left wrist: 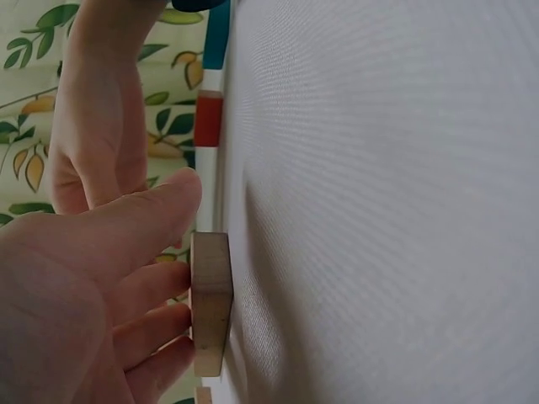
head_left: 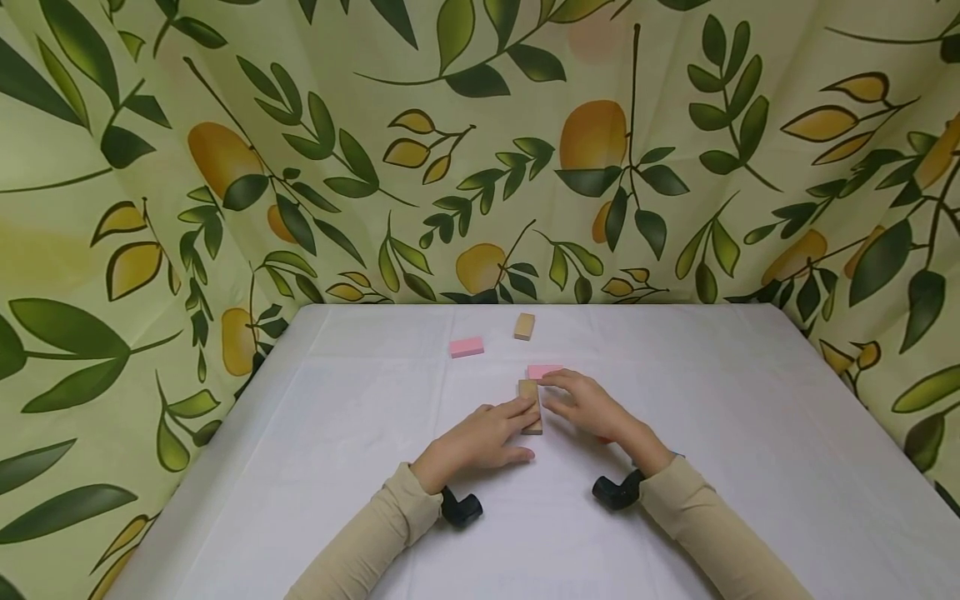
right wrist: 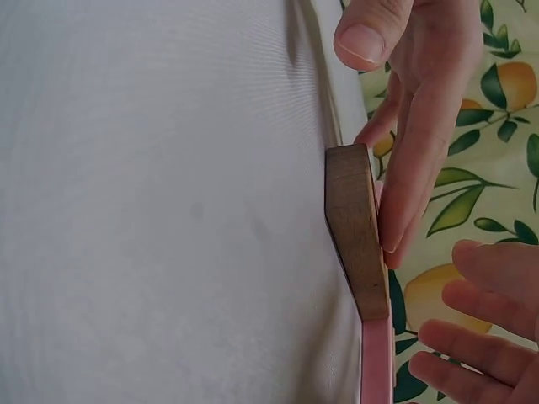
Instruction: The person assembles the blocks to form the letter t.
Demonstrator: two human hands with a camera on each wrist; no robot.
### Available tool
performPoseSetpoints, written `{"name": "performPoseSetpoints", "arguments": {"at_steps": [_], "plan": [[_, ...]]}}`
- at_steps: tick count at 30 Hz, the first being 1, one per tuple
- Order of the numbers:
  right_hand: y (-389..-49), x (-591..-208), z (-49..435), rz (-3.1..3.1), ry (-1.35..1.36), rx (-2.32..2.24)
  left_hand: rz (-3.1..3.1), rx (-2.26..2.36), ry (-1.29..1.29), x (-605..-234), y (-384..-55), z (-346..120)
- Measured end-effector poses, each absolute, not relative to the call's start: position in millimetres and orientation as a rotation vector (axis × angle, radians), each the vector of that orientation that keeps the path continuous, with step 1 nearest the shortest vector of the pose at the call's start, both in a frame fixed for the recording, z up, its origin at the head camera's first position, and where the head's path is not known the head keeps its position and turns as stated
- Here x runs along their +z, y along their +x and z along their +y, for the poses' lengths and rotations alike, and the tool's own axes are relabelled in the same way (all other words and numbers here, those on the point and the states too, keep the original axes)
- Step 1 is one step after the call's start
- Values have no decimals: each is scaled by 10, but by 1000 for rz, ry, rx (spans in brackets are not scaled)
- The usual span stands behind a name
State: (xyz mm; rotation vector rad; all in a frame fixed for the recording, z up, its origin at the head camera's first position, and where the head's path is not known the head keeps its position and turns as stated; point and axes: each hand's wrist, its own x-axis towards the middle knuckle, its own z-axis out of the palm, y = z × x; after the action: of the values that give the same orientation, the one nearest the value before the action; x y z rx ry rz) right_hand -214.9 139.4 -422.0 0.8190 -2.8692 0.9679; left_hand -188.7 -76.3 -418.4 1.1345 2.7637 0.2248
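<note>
A plain wooden block (head_left: 528,388) lies on the white cloth, its long side pointing away from me. My left hand (head_left: 483,437) rests on it with extended fingers and covers its middle; the thumb lies apart from it. In the right wrist view those fingers touch the upper face of the block (right wrist: 357,231). A pink block (head_left: 542,371) lies crosswise at the wooden block's far end. My right hand (head_left: 588,406) hovers close beside both, fingers loosely extended, with nothing gripped. In the right wrist view the right hand (right wrist: 488,328) is apart from the blocks.
Farther back lie another pink block (head_left: 467,347) and another wooden block (head_left: 524,327). A red block (left wrist: 208,120) and a blue-green block (left wrist: 216,38) show in the left wrist view; the right arm mostly hides them from above. A patterned curtain (head_left: 510,167) hangs behind the table.
</note>
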Motion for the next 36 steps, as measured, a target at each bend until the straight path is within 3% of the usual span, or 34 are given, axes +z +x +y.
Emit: {"name": "performPoseSetpoints", "arguments": {"at_steps": [22, 36], "plan": [[-2140, -4233, 1309, -2967, 963, 760, 2882, 297, 1241, -4200, -1917, -869], [-2175, -4259, 1286, -2965, 1008, 672, 3005, 727, 951, -4210, -2160, -1199]]}}
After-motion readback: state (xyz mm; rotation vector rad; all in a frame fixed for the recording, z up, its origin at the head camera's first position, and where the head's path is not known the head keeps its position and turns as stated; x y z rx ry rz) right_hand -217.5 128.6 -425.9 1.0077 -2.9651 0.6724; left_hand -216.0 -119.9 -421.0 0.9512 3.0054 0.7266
